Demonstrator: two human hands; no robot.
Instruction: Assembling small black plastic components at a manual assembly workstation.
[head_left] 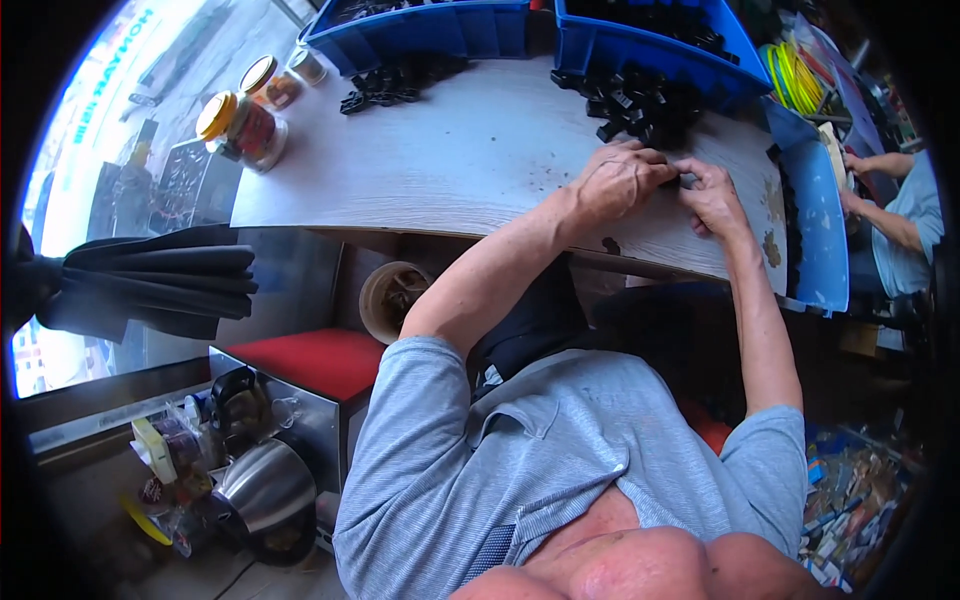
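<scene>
Fingers on both hands were bunched up close together, tips nearly meeting over the table (450,160), with what looked like a tiny dark piece (686,181) between them. The left hand (622,182) was curled with its knuckles up, and the right hand (714,202) had thumb and forefinger drawn in narrow. Honestly couldn't tell whether either one really had that piece pinched, since the fingers covered most of it.

As for progress, hard to call. A big heap of black parts (645,108) sat just beyond the hands, right up against the right blue bin (600,50), so I'd guess plenty was left to handle. A smaller black cluster (385,90) lay well apart from it, by the left blue bin (430,38). Both bins had more black stuff in them, but nothing showed which lot was finished and which was waiting, so no count from me.

Other stuff I couldn't make out: both bins got cut off at the top edge, the parts blurred into one dark mass, and the pale blue tray (822,225) off to the right mostly hid its contents. The co-worker's hands (853,203) were too far out at the rim to read.
</scene>
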